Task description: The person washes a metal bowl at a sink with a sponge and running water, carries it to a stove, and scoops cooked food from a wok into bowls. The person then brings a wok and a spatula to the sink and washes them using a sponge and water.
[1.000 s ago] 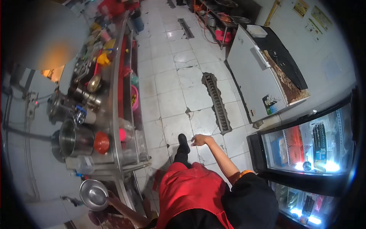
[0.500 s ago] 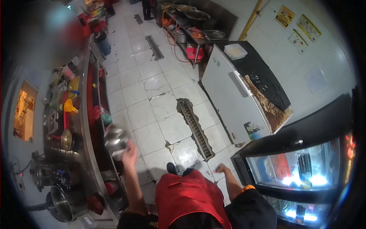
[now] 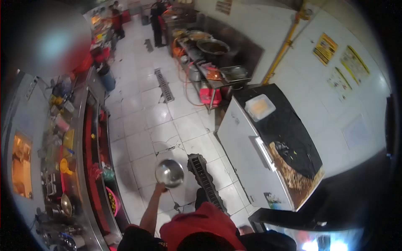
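A round metal bowl [image 3: 169,173] is held out over the tiled floor by my left hand [image 3: 161,188], whose fingers grip its near rim. The inside of the bowl faces up, and nothing can be made out in it. Low beside the red apron [image 3: 197,228], a small part of my right hand [image 3: 246,229] shows at the lower edge; its fingers are hidden.
A long steel counter [image 3: 79,167] with utensils runs along the left. On the right stand a white chest freezer [image 3: 247,157] and a lit glass-door fridge [image 3: 318,238]. A floor drain [image 3: 206,182] lies ahead. Farther off, a person in dark clothes [image 3: 157,25] stands near a pan-laden table [image 3: 217,83].
My left hand has carried the bowl from the left counter side out over the floor in front. The view has moved forward along the aisle, and my right hand has dropped mostly out of sight.
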`<state>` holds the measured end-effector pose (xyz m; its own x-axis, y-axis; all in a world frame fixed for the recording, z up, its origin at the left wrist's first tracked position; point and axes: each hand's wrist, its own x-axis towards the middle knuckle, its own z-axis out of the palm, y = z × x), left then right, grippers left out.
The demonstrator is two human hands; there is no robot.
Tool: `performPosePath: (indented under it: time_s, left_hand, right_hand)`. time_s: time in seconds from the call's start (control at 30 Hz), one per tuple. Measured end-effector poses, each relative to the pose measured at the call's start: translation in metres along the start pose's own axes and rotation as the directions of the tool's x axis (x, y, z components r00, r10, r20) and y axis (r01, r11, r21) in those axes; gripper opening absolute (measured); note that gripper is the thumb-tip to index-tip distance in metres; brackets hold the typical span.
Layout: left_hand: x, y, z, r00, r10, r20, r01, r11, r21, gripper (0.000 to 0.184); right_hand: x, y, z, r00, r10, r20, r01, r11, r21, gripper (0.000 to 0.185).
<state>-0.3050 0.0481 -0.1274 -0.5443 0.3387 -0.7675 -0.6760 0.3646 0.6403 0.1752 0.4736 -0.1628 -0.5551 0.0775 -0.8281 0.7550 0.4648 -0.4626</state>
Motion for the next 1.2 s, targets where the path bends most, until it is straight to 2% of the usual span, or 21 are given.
performPosePath:
  time_s: [0.1, 0.2, 0.27, 0.3, 0.37, 0.43, 0.5, 0.53, 0.6, 0.7, 0.73, 0.77, 0.8, 0.83, 0.9, 0.93, 1.0, 1.03, 1.1, 1.13, 1.2]
  left_hand:
    - [0.052, 0.081, -0.063, 0.835, 0.534, -0.132, -0.300, 0.644, 0.703, 0.043]
    - [0.047, 0.244, -0.106, 0.417, 0.873, -0.254, -0.380, 0.421, 0.824, 0.046]
    - [-0.002, 0.405, -0.102, 0.143, 0.940, -0.309, -0.516, 0.337, 0.787, 0.048]
    - [-0.022, 0.477, -0.100, 0.011, 0.951, -0.311, -0.550, 0.265, 0.792, 0.049]
    - [-0.028, 0.588, -0.118, -0.143, 0.936, -0.321, -0.587, 0.181, 0.789, 0.050]
    - [-0.022, 0.679, -0.135, -0.255, 0.945, -0.203, -0.401, 0.088, 0.912, 0.050]
    - [-0.015, 0.750, -0.141, -0.512, 0.859, 0.025, -0.315, -0.215, 0.925, 0.039]
    - [-0.005, 0.772, -0.144, -0.493, 0.870, 0.005, -0.338, -0.197, 0.920, 0.039]
    - [0.022, 0.814, -0.139, -0.459, 0.849, -0.263, -0.262, 0.153, 0.953, 0.071]
    - [0.048, 0.877, -0.142, -0.444, 0.863, -0.240, -0.599, -0.087, 0.796, 0.064]
    - [0.046, 0.894, -0.134, -0.433, 0.868, -0.243, -0.606, -0.081, 0.791, 0.064]
    - [0.040, 0.908, -0.124, -0.341, 0.896, -0.284, -0.643, -0.002, 0.766, 0.060]
    - [0.044, 0.923, -0.120, -0.247, 0.914, -0.321, -0.670, 0.079, 0.739, 0.057]
    - [0.066, 0.941, -0.127, -0.245, 0.916, -0.318, -0.670, 0.076, 0.738, 0.057]
    - [0.120, 0.980, -0.147, -0.678, 0.733, 0.057, -0.206, -0.263, 0.943, 0.056]
    - [0.145, 0.994, -0.154, -0.676, 0.734, 0.062, -0.203, -0.266, 0.942, 0.056]
    - [0.197, 1.019, -0.167, -0.429, 0.897, -0.109, -0.431, -0.097, 0.897, 0.068]
    - [0.227, 1.025, -0.172, -0.426, 0.899, -0.103, -0.428, -0.100, 0.898, 0.068]
    - [0.285, 1.036, -0.180, -0.203, 0.944, -0.259, -0.346, 0.179, 0.921, 0.045]
    - [0.298, 1.043, -0.171, -0.381, 0.913, -0.148, -0.388, -0.012, 0.922, 0.051]
    - [0.347, 1.058, -0.174, -0.219, 0.902, -0.372, -0.567, 0.193, 0.801, 0.047]
  right_hand:
    - [0.147, -0.059, -0.135, 0.970, -0.243, 0.003, 0.235, 0.936, -0.263, 0.031]
    - [0.265, -0.152, -0.259, 0.926, -0.373, -0.053, 0.353, 0.909, -0.222, 0.027]
    - [0.339, -0.220, -0.330, 0.916, -0.392, -0.083, 0.387, 0.811, 0.439, 0.024]
    - [0.331, -0.317, -0.362, 0.883, -0.378, -0.279, 0.351, 0.925, -0.142, 0.022]
    - [0.350, -0.436, -0.409, 0.794, -0.431, -0.428, 0.528, 0.839, 0.135, 0.015]
    - [0.395, -0.512, -0.439, 0.624, -0.599, -0.503, 0.631, 0.765, -0.128, 0.014]
    - [0.392, -0.571, -0.447, 0.712, -0.560, -0.424, 0.669, 0.725, 0.165, 0.017]
    - [0.374, -0.593, -0.443, 0.711, -0.566, -0.417, 0.643, 0.764, 0.060, 0.017]
    - [0.369, -0.570, -0.436, 0.823, -0.508, -0.252, 0.540, 0.839, 0.071, 0.016]
    - [0.399, -0.501, -0.428, 0.842, -0.534, 0.072, 0.512, 0.835, 0.201, 0.017]
    - [0.389, -0.477, -0.419, 0.929, -0.363, 0.079, 0.300, 0.858, 0.416, 0.024]
    - [0.377, -0.454, -0.414, 0.815, -0.580, 0.010, 0.509, 0.706, -0.493, 0.030]
    - [0.373, -0.413, -0.400, 0.920, -0.369, -0.132, 0.358, 0.928, -0.100, 0.026]
    - [0.363, -0.387, -0.396, 0.958, -0.263, -0.118, 0.252, 0.962, -0.102, 0.023]
    - [0.324, -0.370, -0.396, 0.992, 0.069, 0.105, -0.066, 0.997, -0.036, 0.021]
    - [0.310, -0.379, -0.401, 0.943, 0.249, 0.220, -0.259, 0.966, 0.018, 0.021]
    - [0.297, -0.423, -0.420, 0.847, 0.423, 0.322, -0.459, 0.887, 0.043, 0.026]
    - [0.304, -0.443, -0.433, 0.864, 0.440, 0.245, -0.454, 0.891, -0.001, 0.024]
    - [0.361, -0.443, -0.452, 0.901, 0.345, 0.263, -0.344, 0.938, -0.049, 0.024]
    - [0.405, -0.442, -0.467, 0.928, 0.267, 0.262, -0.258, 0.964, -0.069, 0.025]
    - [0.499, -0.460, -0.505, 0.969, 0.093, 0.229, -0.060, 0.987, -0.146, 0.026]
